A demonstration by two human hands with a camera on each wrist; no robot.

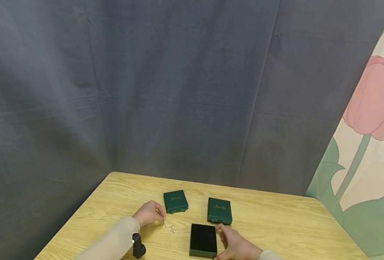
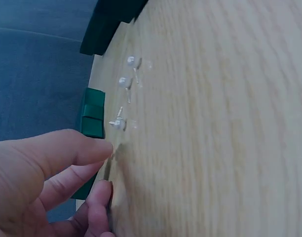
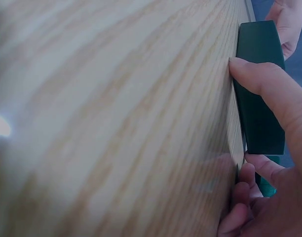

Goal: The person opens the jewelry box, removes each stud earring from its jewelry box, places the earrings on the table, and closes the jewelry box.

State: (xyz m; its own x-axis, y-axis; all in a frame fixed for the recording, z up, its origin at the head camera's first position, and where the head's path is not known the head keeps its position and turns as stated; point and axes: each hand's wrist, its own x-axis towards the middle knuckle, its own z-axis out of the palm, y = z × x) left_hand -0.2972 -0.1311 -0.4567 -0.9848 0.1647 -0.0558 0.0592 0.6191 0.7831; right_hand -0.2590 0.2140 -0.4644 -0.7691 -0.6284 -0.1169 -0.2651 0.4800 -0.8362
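An open dark green jewellery box (image 1: 203, 240) with a black inside lies near the front of the table. My right hand (image 1: 235, 243) holds it from the right side, thumb on the near part and forefinger at the far corner. In the right wrist view the thumb (image 3: 249, 71) lies across the box's green wall (image 3: 262, 108). Several small pearl stud earrings (image 1: 172, 228) lie left of the box. My left hand (image 1: 150, 213) is beside them, thumb and forefinger tips close together at the nearest earring (image 2: 119, 123). I cannot tell whether a stud is between those fingertips.
Two closed green jewellery boxes stand farther back, one box (image 1: 175, 201) beyond the left hand and another box (image 1: 219, 210) behind the open one. Both have gold lettering. The wooden table (image 1: 276, 216) ends at a grey curtain (image 1: 185, 108). A black device is strapped on the left wrist.
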